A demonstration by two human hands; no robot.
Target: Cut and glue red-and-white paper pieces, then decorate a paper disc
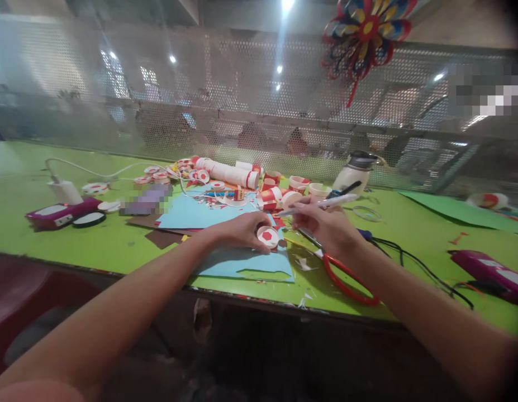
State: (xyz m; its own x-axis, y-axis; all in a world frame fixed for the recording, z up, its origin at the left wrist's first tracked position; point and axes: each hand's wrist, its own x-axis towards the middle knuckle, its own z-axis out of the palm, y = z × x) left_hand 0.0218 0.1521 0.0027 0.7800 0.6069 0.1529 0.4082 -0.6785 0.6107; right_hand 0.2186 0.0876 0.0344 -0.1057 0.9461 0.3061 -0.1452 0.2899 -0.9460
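Between the thumb and fingers of my left hand (244, 230) is a small white paper disc (267, 238) with a red shape at its centre. My left hand is closed on it, just above blue paper (242, 262). My right hand (321, 220) is closed around a white pen (321, 205), whose tip points left toward the disc without touching it. Under my right wrist lie scissors with orange-red handles (346, 282); their blades are partly hidden. Red-and-white paper cups (270, 196) stand just beyond my hands.
A long white paper tube (227, 171) and several paper discs (152, 177) lie at the back. Left are a purple power bank (60, 214) and a white charger (66, 191). Right are a bottle (353, 174), black cables (409, 259), green paper (464, 212) and another purple device (489, 271).
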